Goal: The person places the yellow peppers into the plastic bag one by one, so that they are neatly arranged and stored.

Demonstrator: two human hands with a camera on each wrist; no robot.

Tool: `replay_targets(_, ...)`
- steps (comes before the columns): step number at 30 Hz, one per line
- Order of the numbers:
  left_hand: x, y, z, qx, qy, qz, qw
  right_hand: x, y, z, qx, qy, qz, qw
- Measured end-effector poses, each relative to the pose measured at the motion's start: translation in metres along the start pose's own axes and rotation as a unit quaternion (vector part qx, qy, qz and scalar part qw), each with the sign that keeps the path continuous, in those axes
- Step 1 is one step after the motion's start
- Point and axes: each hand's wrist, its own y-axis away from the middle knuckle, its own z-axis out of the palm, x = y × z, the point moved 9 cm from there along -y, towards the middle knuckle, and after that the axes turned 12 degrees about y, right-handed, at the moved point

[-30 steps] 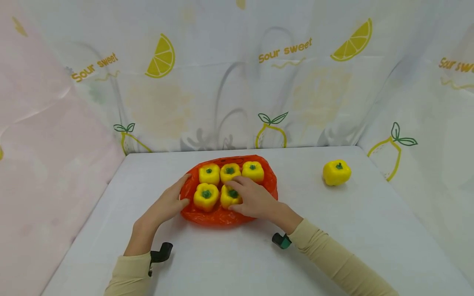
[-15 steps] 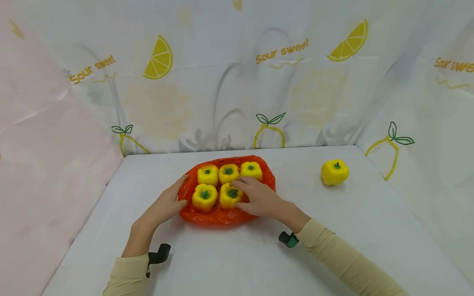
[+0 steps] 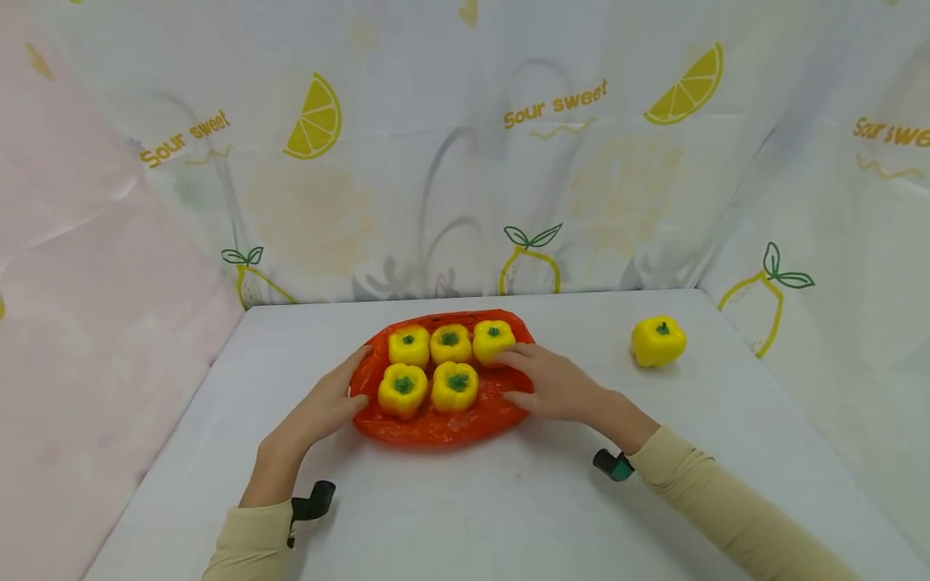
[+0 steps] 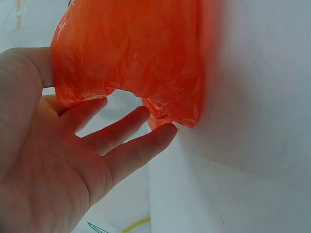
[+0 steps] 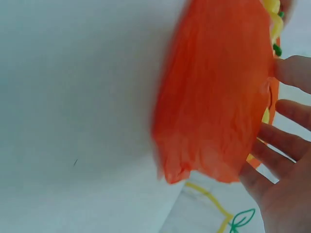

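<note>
A red plastic bag (image 3: 479, 415) sits on the table, its mouth spread wide. Several yellow bell peppers (image 3: 454, 387) stand inside with green stems up, in a back row and a front row. At the bag's left rim is my left hand (image 3: 327, 399); in the left wrist view its thumb (image 4: 43, 65) goes over the edge while other fingers stay outside, holding the rim. My right hand (image 3: 555, 383) is at the right rim, fingers extended over the edge near the back right pepper (image 3: 492, 335). Nothing is in its grasp.
Another yellow bell pepper (image 3: 657, 340) lies on the white table (image 3: 450, 516), to the right of the bag. A white cloth backdrop (image 3: 465, 161) with lemon prints rises behind and at the sides.
My right hand has let go of the front right pepper and moved right to the bag's right rim. That pepper stands in the bag. The left hand has stayed put.
</note>
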Motion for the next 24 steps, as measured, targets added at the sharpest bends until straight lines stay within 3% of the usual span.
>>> replay_targets(9, 0.002, 0.0, -0.001, -0.006, -0.009, -0.005, 0.9999, 0.036, 0.018, -0.013, 0.012, 0.007, 0.036, 0.9993)
replay_targets(17, -0.002, 0.0, -0.001, -0.003, -0.012, -0.01, 0.9999, 0.069, 0.032, -0.033, 0.038, 0.048, 0.047, 0.997)
replay_targets(24, 0.0, -0.001, -0.001, -0.006, -0.014, -0.003, 0.9999, 0.1, 0.045, -0.041, 0.023, 0.053, 0.081, 0.995)
